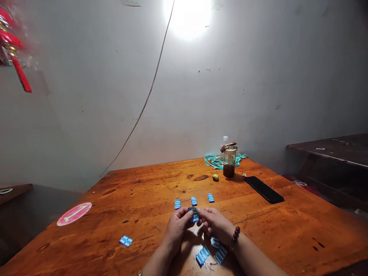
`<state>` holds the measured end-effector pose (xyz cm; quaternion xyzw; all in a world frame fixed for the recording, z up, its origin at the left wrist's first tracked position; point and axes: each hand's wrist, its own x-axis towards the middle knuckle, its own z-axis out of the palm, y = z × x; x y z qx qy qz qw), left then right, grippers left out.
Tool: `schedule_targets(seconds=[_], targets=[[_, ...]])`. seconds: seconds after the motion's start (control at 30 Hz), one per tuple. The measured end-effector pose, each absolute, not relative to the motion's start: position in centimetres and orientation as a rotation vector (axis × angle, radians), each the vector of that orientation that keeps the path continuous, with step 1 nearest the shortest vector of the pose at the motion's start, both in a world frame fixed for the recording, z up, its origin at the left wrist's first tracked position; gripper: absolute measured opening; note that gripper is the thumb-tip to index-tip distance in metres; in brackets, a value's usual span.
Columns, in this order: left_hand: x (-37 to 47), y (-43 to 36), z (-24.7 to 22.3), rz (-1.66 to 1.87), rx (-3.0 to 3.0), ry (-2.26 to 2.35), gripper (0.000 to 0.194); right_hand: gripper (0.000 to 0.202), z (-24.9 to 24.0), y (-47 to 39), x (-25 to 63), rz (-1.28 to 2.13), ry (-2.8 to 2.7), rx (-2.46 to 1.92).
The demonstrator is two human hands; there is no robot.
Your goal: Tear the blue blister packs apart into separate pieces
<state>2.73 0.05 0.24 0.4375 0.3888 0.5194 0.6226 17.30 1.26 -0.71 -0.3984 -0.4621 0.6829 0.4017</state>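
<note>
Between both hands, above the wooden table (pixel 149 230), is a small blue piece with pale stripes (pixel 194 215). My left hand (pixel 178 226) pinches its left side with thumb and fingers. On its right side, the fingers of my right hand (pixel 214 223) close on it too. Three similar blue striped pieces (pixel 211 197) lie in a row beyond my hands. More of them (pixel 203 255) rest near my wrists, one partly covered by my right hand. Another blue piece (pixel 125 240) sits apart, left of my left arm. Print on the pieces is too small to read.
At the back right stand a jar with dark contents (pixel 229 168) and a clear bottle amid turquoise straps (pixel 214 161). A small yellowish-green object (pixel 215 177) lies before them. A black phone (pixel 264 189) is on the right. A round pink sticker (pixel 74 214) marks the left edge.
</note>
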Motion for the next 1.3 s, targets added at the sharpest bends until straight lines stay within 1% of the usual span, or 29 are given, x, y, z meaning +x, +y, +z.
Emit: schedule_targets(seconds=[0.03,0.13,0.23,0.43,0.67,0.83,0.93,1.07,1.17,1.3], targets=[[2.8,0.0,0.3,1.18,1.02,0.904,0.022,0.034,-0.8,1.3,17.3,1.712,-1.168,-0.977],[2.9,-0.1,0.3,1.157,1.02,0.951,0.022,0.027,-0.9,1.6,17.4,1.498,-1.095,-0.962],[3.0,-0.2,0.2,1.151,0.964,1.003,0.022,0.025,-0.7,1.7,17.6,1.388,-1.073,-1.008],[3.1,-0.4,0.4,1.149,0.974,0.936,0.021,0.031,-1.2,1.3,16.8,1.617,-1.254,-1.05],[3.0,-0.1,0.2,1.163,0.931,1.03,0.025,0.02,-1.0,2.0,17.5,1.426,-1.033,-0.993],[3.0,0.2,0.1,1.192,0.946,1.089,0.027,0.011,0.1,1.4,17.9,1.339,-1.259,-0.956],[3.1,0.1,0.4,1.165,1.004,1.099,0.027,0.011,0.1,0.8,17.5,1.311,-1.422,-0.887],[3.4,-0.1,0.6,1.152,1.08,1.072,0.026,0.021,-0.4,0.6,17.3,1.186,-1.47,-0.979],[3.5,-0.2,0.6,1.14,1.078,1.054,0.026,0.01,-0.6,0.8,17.4,1.178,-1.445,-1.03],[3.2,-0.3,0.7,1.101,1.02,1.021,0.025,0.012,-0.6,1.1,17.4,1.206,-1.363,-1.059]])
